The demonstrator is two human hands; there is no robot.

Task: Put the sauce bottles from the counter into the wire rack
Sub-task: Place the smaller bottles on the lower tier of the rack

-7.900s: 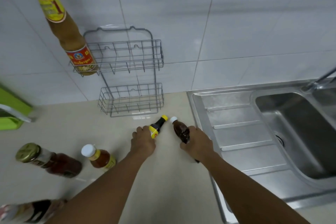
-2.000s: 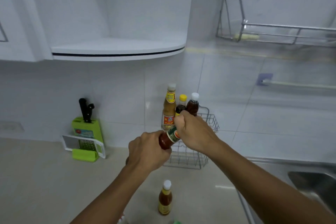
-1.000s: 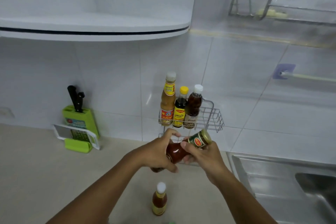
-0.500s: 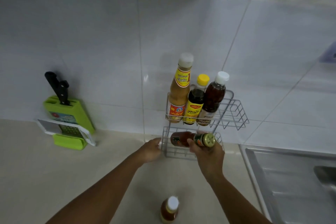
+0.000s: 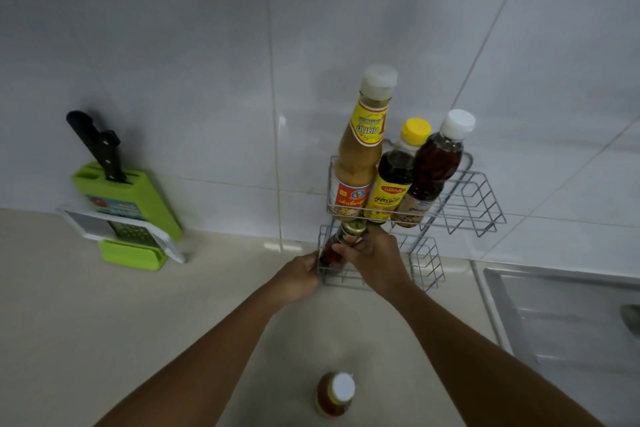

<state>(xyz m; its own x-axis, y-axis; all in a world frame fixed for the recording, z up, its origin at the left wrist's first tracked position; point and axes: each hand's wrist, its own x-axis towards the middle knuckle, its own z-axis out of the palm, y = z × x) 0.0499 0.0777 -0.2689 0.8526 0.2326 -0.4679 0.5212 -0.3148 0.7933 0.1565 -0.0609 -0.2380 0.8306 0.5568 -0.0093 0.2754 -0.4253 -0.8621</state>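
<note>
since half a second ago the gold-capped jar (image 5: pixel 341 244) has gone from lying sideways at the lower basket's mouth to standing almost upright inside the left end of the lower basket (image 5: pixel 424 265) of the wire rack (image 5: pixel 464 198). the right hand (image 5: pixel 372 258) has its grip wrapped around the jar just below the cap, fingers closed on the neck. the left hand (image 5: pixel 299 276) is at the basket's left front corner, fingers curled against the wire; whether it pinches the wire or only rests on it cannot be told. in the upper basket three bottles stand side by side: a tall tan sauce bottle (image 5: pixel 360 152), a yellow-capped dark bottle (image 5: pixel 394 177) and a white-capped brown bottle (image 5: pixel 434 166). a small white-capped bottle (image 5: pixel 335 393) stands on the counter (image 5: pixel 104 329) between the forearms. a green knife block (image 5: pixel 128 198) leans on the wall at the left.
</note>
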